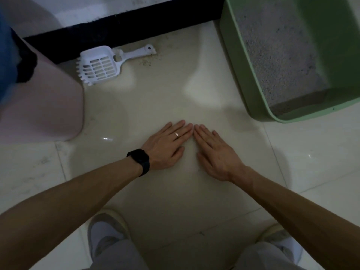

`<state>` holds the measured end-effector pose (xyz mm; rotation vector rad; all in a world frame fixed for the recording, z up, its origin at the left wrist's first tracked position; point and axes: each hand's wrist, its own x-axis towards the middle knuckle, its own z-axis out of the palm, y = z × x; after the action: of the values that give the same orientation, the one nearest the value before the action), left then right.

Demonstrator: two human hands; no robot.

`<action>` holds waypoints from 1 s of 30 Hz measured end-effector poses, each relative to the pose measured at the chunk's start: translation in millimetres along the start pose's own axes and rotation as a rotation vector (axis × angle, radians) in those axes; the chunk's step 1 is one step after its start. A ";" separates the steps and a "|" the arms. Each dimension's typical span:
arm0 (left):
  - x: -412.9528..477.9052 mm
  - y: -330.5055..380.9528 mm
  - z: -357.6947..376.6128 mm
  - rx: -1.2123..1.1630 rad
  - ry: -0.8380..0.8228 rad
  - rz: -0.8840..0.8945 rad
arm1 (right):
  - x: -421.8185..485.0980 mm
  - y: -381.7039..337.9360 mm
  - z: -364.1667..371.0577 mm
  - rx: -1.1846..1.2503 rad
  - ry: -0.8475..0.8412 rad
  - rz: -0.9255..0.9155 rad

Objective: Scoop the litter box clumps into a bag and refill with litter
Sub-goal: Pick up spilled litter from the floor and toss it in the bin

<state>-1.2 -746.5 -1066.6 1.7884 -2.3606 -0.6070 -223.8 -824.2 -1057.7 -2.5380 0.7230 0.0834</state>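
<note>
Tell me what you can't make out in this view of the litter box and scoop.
Head view:
- Litter box: far and right sides cut off by the frame edges.
- Clumps in the litter: light too dim and grain too fine to tell.
- Pink object at left: cut off by the frame edge, identity unclear.

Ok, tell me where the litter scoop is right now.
The white scoop lies on the floor, upper left in the head view, along the black wall strip and beside the pink container.
</note>
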 end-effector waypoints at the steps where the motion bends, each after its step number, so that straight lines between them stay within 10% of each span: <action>1: -1.4 0.8 1.9 -0.012 0.019 0.008 | -1.8 -0.6 0.6 0.033 0.024 -0.008; 30: 23.2 3.3 -5.9 -0.235 0.266 -0.342 | 18.2 9.0 5.4 0.131 0.422 0.198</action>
<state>-9.0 -769.1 -1063.3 2.0305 -1.7516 -0.6090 -212.4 -836.9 -1069.9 -2.3734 1.1007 -0.4308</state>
